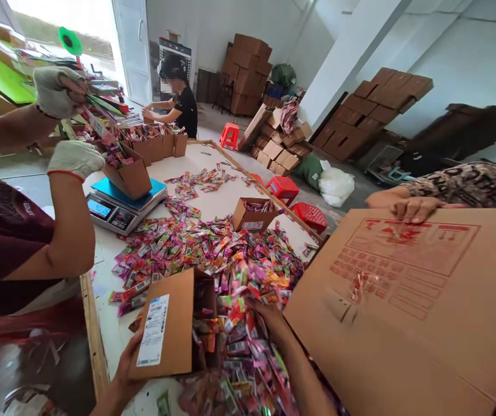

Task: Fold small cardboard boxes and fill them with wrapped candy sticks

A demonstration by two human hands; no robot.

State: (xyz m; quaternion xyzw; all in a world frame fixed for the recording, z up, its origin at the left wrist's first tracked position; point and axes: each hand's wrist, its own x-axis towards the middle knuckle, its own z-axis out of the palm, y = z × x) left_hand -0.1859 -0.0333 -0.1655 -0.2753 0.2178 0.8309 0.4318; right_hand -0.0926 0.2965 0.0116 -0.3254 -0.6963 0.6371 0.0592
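Observation:
My left hand [129, 361] grips the side of a small brown cardboard box [167, 323] with a white label, tilted open toward the pile. My right hand [269, 320] is buried in a heap of small bright candy packets [213, 248], its fingers curled into packets at the box's mouth. The packets cover the white table [213, 202] in pink, red and green.
A gloved person at the left holds a filled box [129, 173] over a blue scale [120, 202]. Another person's hand [413, 208] rests on a big flat carton [425, 300] at the right. A small box [252, 215] stands mid-table. Red stools and stacked cartons lie beyond.

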